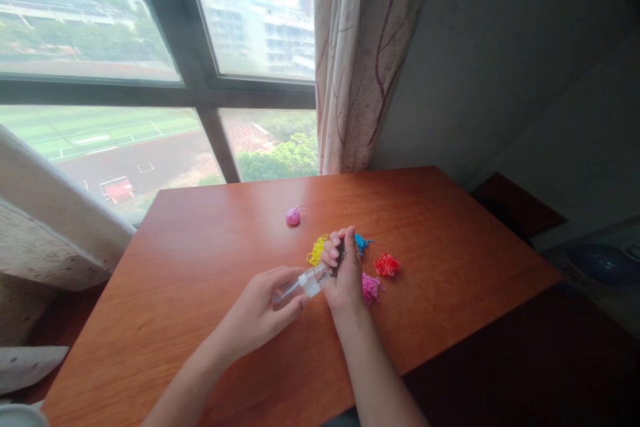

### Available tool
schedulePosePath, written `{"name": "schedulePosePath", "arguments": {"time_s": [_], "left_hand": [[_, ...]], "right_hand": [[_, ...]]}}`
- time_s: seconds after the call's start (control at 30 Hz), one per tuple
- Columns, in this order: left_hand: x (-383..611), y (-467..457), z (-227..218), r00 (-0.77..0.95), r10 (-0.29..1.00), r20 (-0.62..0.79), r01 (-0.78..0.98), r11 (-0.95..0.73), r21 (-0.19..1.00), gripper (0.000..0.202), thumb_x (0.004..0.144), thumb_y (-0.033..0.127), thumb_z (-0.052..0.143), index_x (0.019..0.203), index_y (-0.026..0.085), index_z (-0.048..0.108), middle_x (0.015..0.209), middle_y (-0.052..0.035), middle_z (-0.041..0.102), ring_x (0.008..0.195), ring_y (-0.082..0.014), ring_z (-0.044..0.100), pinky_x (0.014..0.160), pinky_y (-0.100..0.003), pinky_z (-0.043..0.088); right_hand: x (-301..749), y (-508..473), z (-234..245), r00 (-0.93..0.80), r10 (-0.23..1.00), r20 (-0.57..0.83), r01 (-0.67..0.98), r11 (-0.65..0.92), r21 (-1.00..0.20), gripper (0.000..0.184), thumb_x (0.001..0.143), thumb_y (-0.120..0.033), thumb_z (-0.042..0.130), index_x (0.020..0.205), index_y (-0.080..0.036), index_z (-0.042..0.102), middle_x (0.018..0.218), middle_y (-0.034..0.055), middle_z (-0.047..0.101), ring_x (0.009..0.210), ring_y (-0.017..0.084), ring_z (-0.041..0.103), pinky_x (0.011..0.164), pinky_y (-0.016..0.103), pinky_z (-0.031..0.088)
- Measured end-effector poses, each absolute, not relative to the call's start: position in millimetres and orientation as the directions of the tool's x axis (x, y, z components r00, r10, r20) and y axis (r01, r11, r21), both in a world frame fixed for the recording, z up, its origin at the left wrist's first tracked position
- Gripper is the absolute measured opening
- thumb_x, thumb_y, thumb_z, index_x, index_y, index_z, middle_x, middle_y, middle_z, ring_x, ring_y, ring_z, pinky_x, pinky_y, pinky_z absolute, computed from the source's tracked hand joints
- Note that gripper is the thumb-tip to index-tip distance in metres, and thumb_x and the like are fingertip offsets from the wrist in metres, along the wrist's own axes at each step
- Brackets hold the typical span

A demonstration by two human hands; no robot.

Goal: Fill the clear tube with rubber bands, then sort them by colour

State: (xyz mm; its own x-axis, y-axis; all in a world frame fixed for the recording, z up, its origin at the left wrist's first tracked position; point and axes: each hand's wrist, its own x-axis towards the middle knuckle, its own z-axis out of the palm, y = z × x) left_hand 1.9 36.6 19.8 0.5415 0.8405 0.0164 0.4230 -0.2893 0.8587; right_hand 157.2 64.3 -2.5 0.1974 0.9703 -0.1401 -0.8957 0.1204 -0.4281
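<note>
My left hand (260, 310) grips a small clear plastic bottle (300, 285) lying sideways above the wooden table (200, 267). My right hand (344, 273) is closed at the bottle's mouth, pinching something small and dark that I cannot make out. Around my right hand lie little heaps of tiny elastic bands: yellow (317, 250), blue (362, 243), red (387, 265) and magenta (371, 287). A pink round cap (293, 216) sits alone further back on the table.
A patterned curtain (360, 60) hangs at the table's far edge beside a large window (150, 47). A grey wall stands to the right. A dark lower surface (515, 203) and a blue object (603, 263) lie off the table's right side.
</note>
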Motion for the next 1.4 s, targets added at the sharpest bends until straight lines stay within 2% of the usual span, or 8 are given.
{"name": "schedulePosePath", "arguments": {"time_s": [0.13, 0.37, 0.53, 0.67, 0.87, 1.1, 1.23, 1.4], "left_hand": [[5, 35, 21, 0.515, 0.856, 0.026, 0.439, -0.29, 0.85, 0.036, 0.089, 0.031, 0.056, 0.12, 0.016, 0.066, 0.097, -0.0049, 0.072, 0.08, -0.0184, 0.062, 0.073, -0.025, 0.047], [8, 35, 22, 0.485, 0.872, 0.068, 0.462, -0.321, 0.827, 0.034, 0.088, 0.032, 0.056, 0.116, 0.016, 0.068, 0.094, -0.0053, 0.073, 0.076, -0.0176, 0.062, 0.068, -0.024, 0.047], [9, 35, 20, 0.462, 0.883, 0.082, 0.474, -0.324, 0.819, 0.034, 0.089, 0.035, 0.056, 0.114, 0.016, 0.068, 0.089, -0.0045, 0.072, 0.073, -0.017, 0.061, 0.065, -0.023, 0.047], [8, 35, 20, 0.471, 0.878, 0.081, 0.478, -0.331, 0.814, 0.034, 0.089, 0.034, 0.055, 0.115, 0.016, 0.067, 0.091, -0.0048, 0.072, 0.075, -0.017, 0.061, 0.066, -0.023, 0.046], [3, 37, 23, 0.543, 0.839, 0.026, 0.488, -0.341, 0.803, 0.024, 0.089, 0.031, 0.053, 0.099, 0.015, 0.067, 0.082, -0.0023, 0.067, 0.072, -0.0158, 0.057, 0.067, -0.024, 0.044], [-2, 36, 25, 0.597, 0.802, 0.0, 0.481, -0.358, 0.8, 0.018, 0.086, 0.027, 0.054, 0.089, 0.014, 0.066, 0.078, -0.0004, 0.064, 0.068, -0.0139, 0.054, 0.062, -0.022, 0.041], [0, 36, 23, 0.571, 0.821, 0.009, 0.486, -0.347, 0.802, 0.02, 0.085, 0.027, 0.054, 0.093, 0.015, 0.068, 0.08, -0.0015, 0.066, 0.07, -0.0153, 0.056, 0.066, -0.023, 0.043], [9, 33, 22, 0.503, 0.863, 0.043, 0.481, -0.322, 0.815, 0.028, 0.086, 0.029, 0.055, 0.107, 0.015, 0.068, 0.092, -0.0059, 0.07, 0.077, -0.0185, 0.06, 0.071, -0.026, 0.046]], "right_hand": [[157, 64, -1, 0.195, 0.967, -0.164, -0.899, 0.11, -0.424, 0.034, 0.074, -0.04, 0.079, 0.073, -0.019, 0.052, 0.064, -0.0088, 0.045, 0.047, 0.002, 0.038, 0.039, 0.011, 0.03], [154, 63, 0, 0.236, 0.958, -0.163, -0.856, 0.126, -0.501, 0.034, 0.077, -0.044, 0.075, 0.072, -0.021, 0.051, 0.065, -0.0077, 0.045, 0.051, 0.005, 0.042, 0.043, 0.014, 0.033], [149, 62, -1, 0.229, 0.964, -0.139, -0.865, 0.136, -0.483, 0.032, 0.081, -0.044, 0.07, 0.071, -0.02, 0.052, 0.067, -0.0067, 0.047, 0.056, 0.006, 0.046, 0.05, 0.016, 0.039], [149, 61, -1, 0.199, 0.972, -0.127, -0.875, 0.118, -0.469, 0.03, 0.081, -0.044, 0.068, 0.071, -0.02, 0.053, 0.067, -0.0061, 0.048, 0.056, 0.007, 0.046, 0.05, 0.017, 0.039], [157, 62, -2, 0.085, 0.982, -0.171, -0.904, 0.003, -0.429, 0.037, 0.08, -0.05, 0.069, 0.068, -0.02, 0.051, 0.061, -0.0073, 0.046, 0.048, 0.005, 0.041, 0.042, 0.015, 0.032], [156, 60, -1, 0.01, 0.982, -0.188, -0.864, -0.087, -0.496, 0.046, 0.077, -0.055, 0.072, 0.064, -0.019, 0.047, 0.053, -0.0093, 0.044, 0.04, 0.003, 0.035, 0.036, 0.013, 0.023], [152, 59, -1, 0.084, 0.981, -0.174, -0.831, -0.028, -0.555, 0.045, 0.077, -0.052, 0.073, 0.064, -0.019, 0.046, 0.054, -0.0093, 0.044, 0.04, 0.003, 0.037, 0.037, 0.014, 0.025], [150, 60, 0, 0.277, 0.954, -0.116, -0.808, 0.166, -0.565, 0.041, 0.082, -0.048, 0.068, 0.065, -0.02, 0.044, 0.057, -0.0089, 0.043, 0.045, 0.005, 0.038, 0.043, 0.017, 0.033]]}}
